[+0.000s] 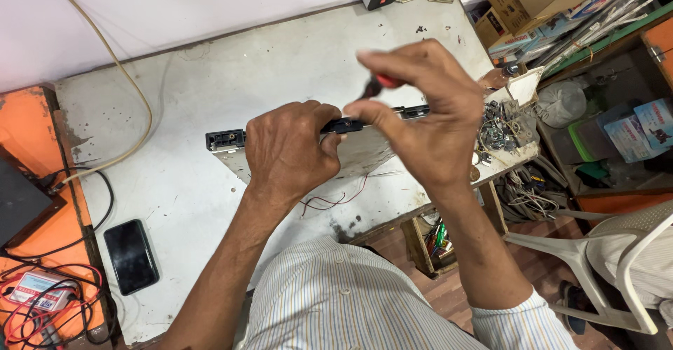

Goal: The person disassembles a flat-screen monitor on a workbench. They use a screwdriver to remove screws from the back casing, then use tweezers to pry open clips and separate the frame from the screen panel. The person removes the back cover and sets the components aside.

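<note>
Striped shirt sleeve nearest; above it the left hand has its fingers clamped over the long edge of one flat grey panel tilted up off the white bench. The right hand pinches one red-handled screwdriver at that edge. Panel judged thin, rigid, light, likely fragile; best held along the framed edge.
</note>
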